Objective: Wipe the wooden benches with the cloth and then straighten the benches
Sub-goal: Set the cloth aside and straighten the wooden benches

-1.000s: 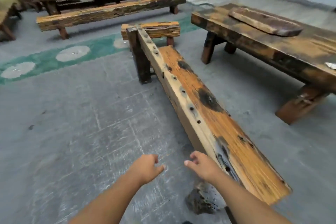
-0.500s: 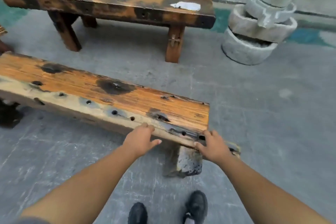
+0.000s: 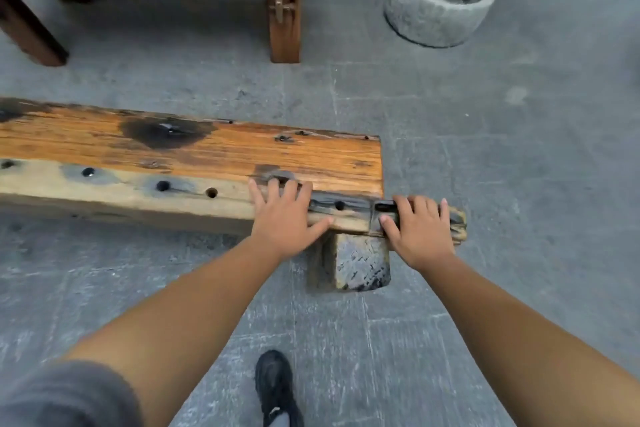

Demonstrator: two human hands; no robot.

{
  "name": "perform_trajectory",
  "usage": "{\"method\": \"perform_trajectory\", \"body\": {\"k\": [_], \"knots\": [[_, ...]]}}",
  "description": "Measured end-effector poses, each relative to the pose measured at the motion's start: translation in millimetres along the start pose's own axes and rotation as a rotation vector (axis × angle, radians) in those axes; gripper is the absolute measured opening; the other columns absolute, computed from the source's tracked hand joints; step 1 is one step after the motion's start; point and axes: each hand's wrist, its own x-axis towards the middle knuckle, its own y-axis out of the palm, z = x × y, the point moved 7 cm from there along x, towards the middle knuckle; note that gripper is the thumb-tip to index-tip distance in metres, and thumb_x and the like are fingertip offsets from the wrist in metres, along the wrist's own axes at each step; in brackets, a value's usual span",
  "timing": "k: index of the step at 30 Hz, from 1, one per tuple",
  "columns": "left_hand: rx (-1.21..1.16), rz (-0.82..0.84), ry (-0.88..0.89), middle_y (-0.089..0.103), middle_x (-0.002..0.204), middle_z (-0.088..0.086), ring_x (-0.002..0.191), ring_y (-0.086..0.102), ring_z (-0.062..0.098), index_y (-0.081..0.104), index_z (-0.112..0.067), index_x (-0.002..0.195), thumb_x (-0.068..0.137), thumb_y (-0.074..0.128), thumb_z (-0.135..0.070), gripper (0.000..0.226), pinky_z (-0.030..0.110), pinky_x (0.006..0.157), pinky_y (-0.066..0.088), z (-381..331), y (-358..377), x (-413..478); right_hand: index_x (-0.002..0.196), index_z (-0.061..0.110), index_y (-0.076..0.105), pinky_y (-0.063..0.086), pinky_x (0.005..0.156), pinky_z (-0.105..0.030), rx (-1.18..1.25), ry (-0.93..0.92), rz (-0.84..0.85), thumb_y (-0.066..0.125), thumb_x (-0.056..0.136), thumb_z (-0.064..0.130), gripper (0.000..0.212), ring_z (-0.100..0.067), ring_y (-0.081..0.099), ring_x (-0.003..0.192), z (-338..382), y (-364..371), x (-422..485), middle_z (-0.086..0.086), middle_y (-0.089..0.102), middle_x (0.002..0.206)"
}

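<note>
A long orange-brown wooden bench [image 3: 214, 152] with dark burn marks and bolt holes lies across the middle of the view, its right end near me. My left hand [image 3: 282, 218] lies flat on the near edge of the bench top, fingers spread. My right hand [image 3: 420, 230] grips the dark, worn end piece of the bench at its right corner, fingers curled over it. The bench's stubby leg [image 3: 356, 263] shows below, between my hands. No cloth is in view.
A darker wooden bench [image 3: 282, 10] stands behind, its legs on the grey concrete floor. A stacked stone mill or planter [image 3: 440, 0] sits at the upper right. My black shoe [image 3: 275, 385] is on the floor below the hands.
My view swung from along the bench to its end and closer in. Both hands came down from the air onto the bench's near edge and now rest on it.
</note>
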Motion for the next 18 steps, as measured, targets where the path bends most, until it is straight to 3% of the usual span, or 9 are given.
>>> {"method": "perform_trajectory", "body": {"k": [3, 7, 13, 15, 18], "knots": [[0.047, -0.108, -0.003, 0.048, 0.136, 0.005, 0.129, 0.037, 0.037, 0.035, -0.021, 0.144, 0.087, 0.009, -0.076, 0.084, 0.072, 0.11, 0.006, -22, 6, 7, 0.126, 0.02, 0.053, 0.024, 0.115, -0.057, -0.001, -0.035, -0.11, 0.023, 0.096, 0.059, 0.058, -0.034, 0.05, 0.11, -5, 3, 0, -0.009, 0.057, 0.111], [0.103, -0.219, -0.03, 0.057, 0.127, 0.005, 0.121, 0.046, 0.037, 0.033, -0.025, 0.148, 0.092, 0.006, -0.07, 0.077, 0.07, 0.11, 0.013, -25, 15, 13, 0.11, 0.013, 0.058, 0.035, 0.103, -0.051, -0.07, -0.033, -0.311, 0.033, 0.096, 0.055, 0.051, -0.034, 0.052, 0.094, -6, 5, 3, -0.012, 0.058, 0.097], [0.138, -0.353, -0.047, 0.051, 0.141, 0.006, 0.13, 0.043, 0.031, 0.028, -0.027, 0.151, 0.094, 0.014, -0.062, 0.069, 0.064, 0.111, 0.019, -26, 18, 12, 0.097, 0.01, 0.062, 0.037, 0.091, -0.046, -0.021, -0.048, -0.465, 0.035, 0.093, 0.053, 0.05, -0.033, 0.052, 0.086, -4, 9, 0, -0.012, 0.059, 0.088], [0.173, -0.442, -0.051, 0.062, 0.122, 0.011, 0.114, 0.052, 0.033, 0.045, -0.02, 0.141, 0.093, 0.021, -0.056, 0.065, 0.059, 0.107, 0.028, -28, 17, 13, 0.096, 0.011, 0.063, 0.036, 0.09, -0.045, -0.025, -0.035, -0.5, 0.036, 0.092, 0.052, 0.05, -0.032, 0.053, 0.087, -7, 7, 0, -0.012, 0.06, 0.09], [0.208, -0.528, -0.055, 0.065, 0.098, 0.014, 0.094, 0.056, 0.035, 0.063, -0.012, 0.107, 0.089, 0.026, -0.051, 0.057, 0.05, 0.095, 0.038, -32, 14, 12, 0.096, 0.011, 0.063, 0.035, 0.088, -0.044, -0.035, -0.034, -0.464, 0.032, 0.092, 0.053, 0.052, -0.032, 0.053, 0.087, -8, 7, 2, -0.01, 0.062, 0.091]]}}
